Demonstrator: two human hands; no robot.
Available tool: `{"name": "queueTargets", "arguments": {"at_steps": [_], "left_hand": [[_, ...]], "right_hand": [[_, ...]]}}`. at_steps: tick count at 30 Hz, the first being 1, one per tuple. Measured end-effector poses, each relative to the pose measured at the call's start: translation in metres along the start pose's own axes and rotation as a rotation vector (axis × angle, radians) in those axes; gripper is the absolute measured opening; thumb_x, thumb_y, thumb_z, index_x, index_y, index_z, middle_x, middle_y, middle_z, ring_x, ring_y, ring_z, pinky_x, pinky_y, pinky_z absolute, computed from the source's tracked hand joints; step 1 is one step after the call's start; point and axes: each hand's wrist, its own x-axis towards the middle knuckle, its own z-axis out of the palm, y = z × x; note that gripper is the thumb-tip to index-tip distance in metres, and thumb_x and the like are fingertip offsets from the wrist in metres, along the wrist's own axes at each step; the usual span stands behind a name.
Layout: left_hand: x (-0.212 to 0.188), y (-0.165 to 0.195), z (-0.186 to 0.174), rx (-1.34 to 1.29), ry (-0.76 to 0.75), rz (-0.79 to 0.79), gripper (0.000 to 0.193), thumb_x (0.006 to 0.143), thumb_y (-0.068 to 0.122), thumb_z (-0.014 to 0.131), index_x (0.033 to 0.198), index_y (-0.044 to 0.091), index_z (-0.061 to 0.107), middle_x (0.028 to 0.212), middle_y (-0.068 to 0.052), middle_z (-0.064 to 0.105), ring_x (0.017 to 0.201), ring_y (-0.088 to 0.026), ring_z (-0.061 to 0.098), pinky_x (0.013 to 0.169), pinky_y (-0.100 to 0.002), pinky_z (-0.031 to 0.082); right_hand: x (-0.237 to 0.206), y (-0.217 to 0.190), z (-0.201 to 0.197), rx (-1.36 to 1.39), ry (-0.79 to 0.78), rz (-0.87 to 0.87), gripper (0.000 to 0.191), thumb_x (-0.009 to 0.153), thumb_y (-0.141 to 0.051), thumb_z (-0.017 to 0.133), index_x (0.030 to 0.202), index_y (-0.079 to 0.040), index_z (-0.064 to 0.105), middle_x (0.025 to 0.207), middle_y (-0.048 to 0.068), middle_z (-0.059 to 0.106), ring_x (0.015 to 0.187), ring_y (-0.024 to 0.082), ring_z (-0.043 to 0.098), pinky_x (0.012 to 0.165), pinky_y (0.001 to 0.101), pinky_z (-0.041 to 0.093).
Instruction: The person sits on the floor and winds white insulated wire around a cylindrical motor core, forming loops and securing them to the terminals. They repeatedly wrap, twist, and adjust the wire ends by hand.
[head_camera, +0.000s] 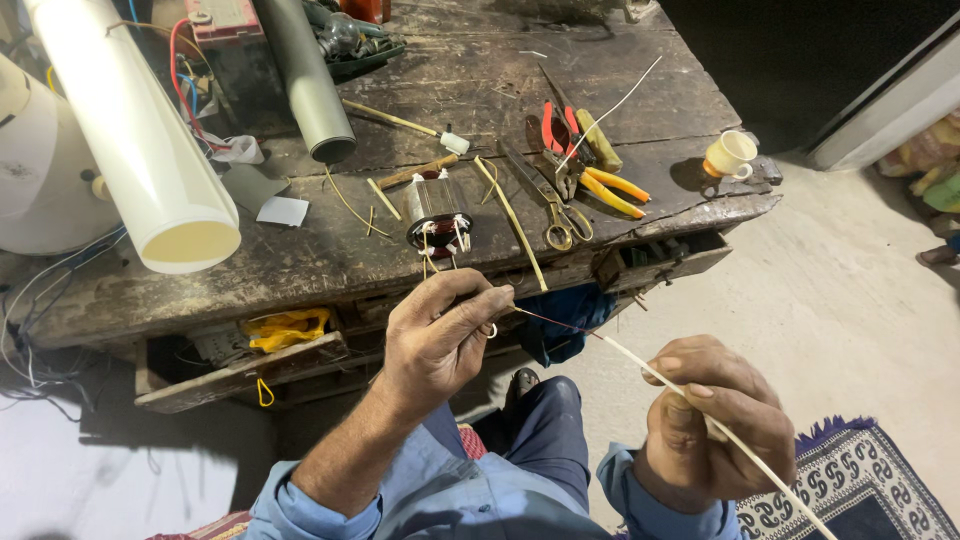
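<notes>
My left hand (440, 335) pinches a thin copper wire (555, 323) at its fingertips, just below a motor stator with copper windings (437, 212) standing at the front of the worn wooden workbench (330, 255). The wire runs rightward into a long pale insulating sleeve (640, 368). My right hand (715, 425) is closed around that sleeve, which runs on past it toward the lower right. Both hands hover in front of the bench, above my lap.
On the bench lie red-handled pliers (558, 128), yellow-handled pliers (612, 185), scissors (552, 205), a small cup (730, 155), a large white tube (135, 140) and a grey pipe (305, 75). Open drawers (240, 365) sit below. A patterned rug (870, 480) lies at the right.
</notes>
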Motion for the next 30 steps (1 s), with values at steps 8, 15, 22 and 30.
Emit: {"name": "queueTargets", "arguments": {"at_steps": [8,15,22,30], "left_hand": [[-0.001,0.001,0.001,0.011,-0.005,0.013,0.031,0.085,-0.008,0.076,0.113,0.005,0.075,0.104,-0.009,0.068,0.09,-0.02,0.07,0.072,-0.029,0.059],[-0.002,0.002,0.001,0.005,0.003,0.008,0.031,0.086,-0.008,0.076,0.114,0.005,0.074,0.103,-0.009,0.068,0.089,-0.019,0.07,0.072,-0.028,0.059],[-0.004,0.002,0.0,0.019,-0.002,0.003,0.035,0.083,-0.01,0.072,0.115,0.005,0.074,0.104,-0.01,0.068,0.088,-0.019,0.07,0.072,-0.029,0.059],[-0.004,0.001,0.003,-0.007,0.001,0.003,0.03,0.087,-0.008,0.075,0.114,0.005,0.075,0.103,-0.009,0.068,0.089,-0.017,0.071,0.071,-0.026,0.06]], "right_hand": [[-0.005,0.0,0.0,-0.01,0.007,0.031,0.019,0.103,-0.012,0.076,0.112,-0.002,0.064,0.092,0.022,0.073,0.07,0.025,0.073,0.063,0.0342,0.06],[-0.003,0.0,-0.01,0.055,0.039,-0.019,0.02,0.099,-0.013,0.077,0.111,-0.001,0.066,0.094,0.023,0.073,0.067,0.024,0.072,0.061,0.0339,0.059],[-0.003,0.001,-0.006,0.062,0.005,-0.011,0.019,0.1,-0.012,0.076,0.112,-0.001,0.066,0.096,0.022,0.073,0.069,0.024,0.073,0.062,0.0342,0.06],[-0.004,0.001,-0.001,-0.036,-0.113,0.084,0.015,0.103,-0.011,0.073,0.112,-0.002,0.065,0.095,0.021,0.074,0.08,0.024,0.075,0.07,0.0324,0.062]]}}
